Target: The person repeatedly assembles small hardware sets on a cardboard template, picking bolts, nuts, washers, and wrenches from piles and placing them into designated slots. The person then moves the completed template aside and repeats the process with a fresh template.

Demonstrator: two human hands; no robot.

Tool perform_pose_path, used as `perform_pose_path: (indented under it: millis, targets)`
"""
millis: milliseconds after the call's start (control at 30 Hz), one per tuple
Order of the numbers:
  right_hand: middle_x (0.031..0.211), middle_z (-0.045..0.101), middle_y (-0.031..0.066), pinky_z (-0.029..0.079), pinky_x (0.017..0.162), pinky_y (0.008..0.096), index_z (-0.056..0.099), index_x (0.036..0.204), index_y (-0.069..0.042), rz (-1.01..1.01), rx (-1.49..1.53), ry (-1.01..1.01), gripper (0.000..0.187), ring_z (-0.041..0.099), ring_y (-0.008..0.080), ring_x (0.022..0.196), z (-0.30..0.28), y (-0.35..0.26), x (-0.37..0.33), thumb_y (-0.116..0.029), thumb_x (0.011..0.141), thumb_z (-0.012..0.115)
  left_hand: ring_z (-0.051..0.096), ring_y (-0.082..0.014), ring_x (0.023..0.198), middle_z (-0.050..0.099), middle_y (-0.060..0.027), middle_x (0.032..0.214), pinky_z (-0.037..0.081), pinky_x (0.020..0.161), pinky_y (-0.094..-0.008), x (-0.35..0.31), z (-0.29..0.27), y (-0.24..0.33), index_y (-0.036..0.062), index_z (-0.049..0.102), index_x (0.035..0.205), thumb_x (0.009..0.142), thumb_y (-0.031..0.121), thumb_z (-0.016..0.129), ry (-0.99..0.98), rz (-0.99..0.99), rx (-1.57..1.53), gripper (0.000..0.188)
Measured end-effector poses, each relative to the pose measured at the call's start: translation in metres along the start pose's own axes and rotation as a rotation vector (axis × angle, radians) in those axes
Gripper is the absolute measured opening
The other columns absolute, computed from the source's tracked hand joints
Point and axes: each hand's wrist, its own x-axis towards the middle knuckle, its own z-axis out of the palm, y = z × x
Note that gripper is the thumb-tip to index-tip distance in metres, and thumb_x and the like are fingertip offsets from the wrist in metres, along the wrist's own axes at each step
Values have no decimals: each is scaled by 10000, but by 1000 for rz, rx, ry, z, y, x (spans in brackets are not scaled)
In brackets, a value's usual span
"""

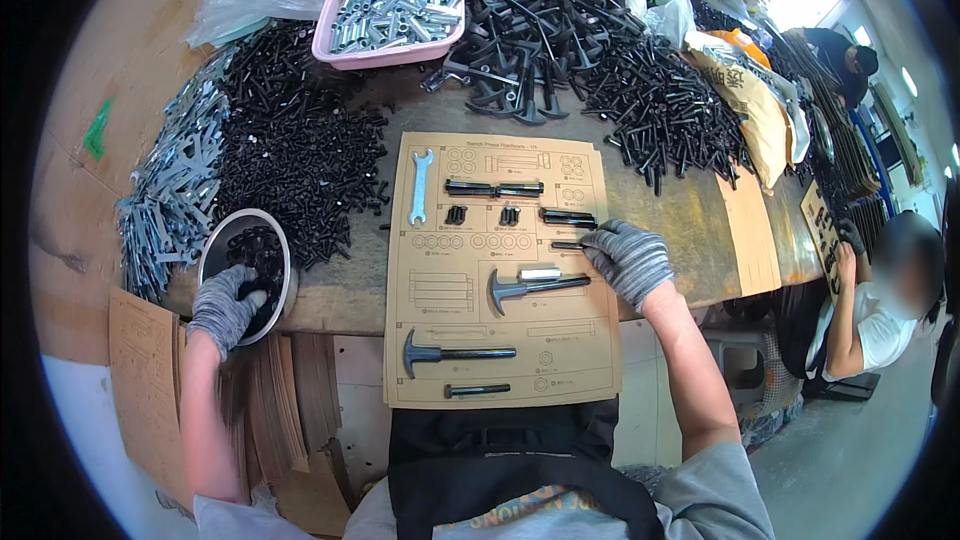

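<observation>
Both my hands wear grey knit gloves. My left hand (225,308) reaches into a round metal bowl (290,285) of small black parts (262,248), thumb and forefinger apart. My right hand (630,260) rests at the right side of a printed cardboard sheet (440,285), its fingertips closed at the end of a short black bolt (565,245). On the sheet lie an open-ended wrench (421,186), long black bolts (495,189), small black screws (456,215), a silver sleeve (540,274), two black T-shaped handles (462,352) and a single bolt (477,390).
Piles of black bolts (300,140), silver wrenches (170,200) and black T-handles (530,20) cover the table's back. A pink basket (388,58) holds silver sleeves. Plastic bags stand around. Cardboard (145,390) leans at left. Another person (865,310) works at right.
</observation>
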Motion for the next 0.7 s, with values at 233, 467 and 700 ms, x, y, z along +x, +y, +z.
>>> perform_pose_path:
  millis: [233, 467, 700]
  targets:
    - [872, 623, 85, 509, 638, 376, 681, 926, -132, -91, 34, 12, 150, 618, 293, 757, 3, 3, 1, -162, 781, 658, 637, -321, 885, 666, -181, 923, 490, 818, -377, 7, -1, -3, 24, 673, 949, 719, 157, 721, -80, -107, -81, 270]
    - [958, 624, 143, 510, 707, 408, 650, 1022, -102, -39, 225, 108, 255, 618, 349, 841, -5, -12, -4, -146, 771, 665, 614, -316, 971, 665, -160, 988, 472, 871, -391, 0, -8, 2, 83, 700, 945, 764, 251, 650, -53, -138, 57, 252]
    - [888, 646, 157, 505, 730, 341, 664, 968, -17, 107, 362, 329, 180, 634, 287, 824, -8, 11, -29, -36, 789, 644, 617, -166, 612, 668, -99, 739, 504, 583, -291, 6, -19, -19, 8, 694, 872, 765, 106, 699, -9, -284, -443, 145]
